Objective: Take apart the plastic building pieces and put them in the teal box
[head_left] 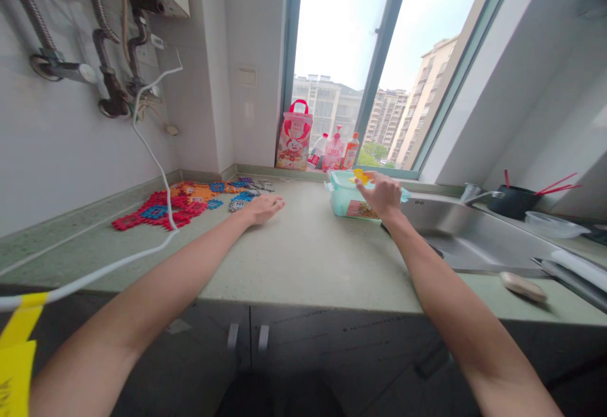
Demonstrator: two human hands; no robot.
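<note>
My right hand (383, 194) is over the rim of a teal plastic tub (342, 199), its fingers pinched on a small yellow plastic piece (361, 176). What lies inside the tub is mostly hidden. My left hand (263, 209) rests low on the counter with its fingers loosely stretched out and nothing visible in them. Beside it lie blue and grey interlocking plastic pieces (241, 199). Further left spread a red cluster (190, 213) of such pieces and an orange cluster (192, 190), with blue ones among them.
A white cable (164, 170) hangs across the left counter and the red pieces. A steel sink (474, 240) is on the right, with a soap-like bar (523, 286) at its front edge. On the windowsill stand a pink bag (294, 138) and several bottles (334, 151).
</note>
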